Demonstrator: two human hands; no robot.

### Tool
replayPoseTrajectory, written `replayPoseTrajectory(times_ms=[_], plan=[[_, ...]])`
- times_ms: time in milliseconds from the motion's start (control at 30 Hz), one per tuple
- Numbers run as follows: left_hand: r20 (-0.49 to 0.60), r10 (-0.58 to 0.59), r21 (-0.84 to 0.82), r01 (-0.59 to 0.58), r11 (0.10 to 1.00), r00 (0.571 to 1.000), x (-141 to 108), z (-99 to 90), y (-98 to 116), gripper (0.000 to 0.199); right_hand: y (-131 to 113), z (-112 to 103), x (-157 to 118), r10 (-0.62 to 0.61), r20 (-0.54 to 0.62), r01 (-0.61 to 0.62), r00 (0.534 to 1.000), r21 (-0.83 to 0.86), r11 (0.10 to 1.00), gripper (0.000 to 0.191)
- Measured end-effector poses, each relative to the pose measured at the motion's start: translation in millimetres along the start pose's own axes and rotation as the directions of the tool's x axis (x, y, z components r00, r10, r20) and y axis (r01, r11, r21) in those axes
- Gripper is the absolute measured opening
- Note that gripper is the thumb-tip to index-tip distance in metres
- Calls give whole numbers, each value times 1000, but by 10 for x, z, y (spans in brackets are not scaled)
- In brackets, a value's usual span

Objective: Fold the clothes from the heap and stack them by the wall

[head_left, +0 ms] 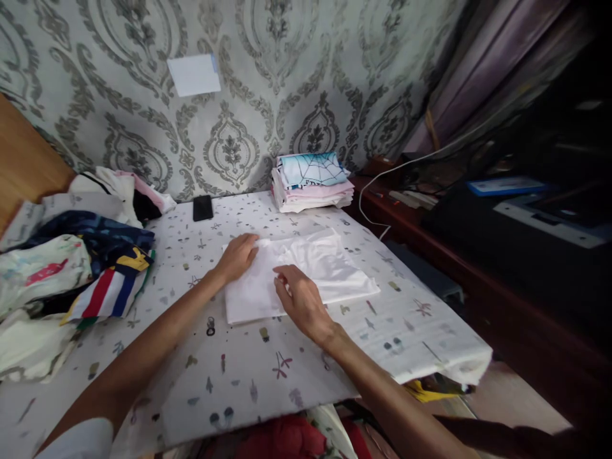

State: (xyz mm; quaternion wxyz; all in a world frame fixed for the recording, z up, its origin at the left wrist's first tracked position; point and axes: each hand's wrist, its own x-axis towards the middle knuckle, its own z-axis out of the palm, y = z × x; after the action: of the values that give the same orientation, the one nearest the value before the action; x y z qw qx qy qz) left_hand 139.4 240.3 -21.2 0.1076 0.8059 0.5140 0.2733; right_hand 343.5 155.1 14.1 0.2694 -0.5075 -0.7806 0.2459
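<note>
A white cloth garment (329,268), partly folded, lies flat on the table in front of me. Its left part is smooth and the right part wrinkled. My left hand (239,257) rests at the garment's far left edge, fingers stretched forward over it. Over the middle of the near side is my right hand (303,301), its fingers loosely bent and the thumb apart from them. Nothing shows between the right fingers; whether they touch the fabric I cannot tell.
A patterned cloth covers the table (229,382). Loose clothes (95,255) are heaped at left; a folded stack (313,182) stands at the back. A black phone (203,208) lies near the wall. Dark furniture (478,280) with a white cable (377,182) borders the right.
</note>
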Motion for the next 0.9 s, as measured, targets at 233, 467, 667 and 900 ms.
replayPoseTrajectory(times_ms=[233, 467, 667, 900], plan=[[-45, -153, 2, 154, 988, 987, -280, -165, -222, 31, -109, 506, 802, -103, 118, 121, 988, -154, 981, 48], [28, -283, -166, 283, 945, 959, 9, -331, -717, 22, 99, 785, 848, -70, 124, 112, 990, -378, 919, 51], [39, -236, -330, 235, 914, 971, 42, -303, -744, 24, 80, 769, 857, -55, 154, 111, 987, -392, 913, 53], [175, -197, -342, 247, 907, 965, 121, -371, -736, 26, 86, 773, 856, -52, 157, 111, 986, -392, 914, 51]])
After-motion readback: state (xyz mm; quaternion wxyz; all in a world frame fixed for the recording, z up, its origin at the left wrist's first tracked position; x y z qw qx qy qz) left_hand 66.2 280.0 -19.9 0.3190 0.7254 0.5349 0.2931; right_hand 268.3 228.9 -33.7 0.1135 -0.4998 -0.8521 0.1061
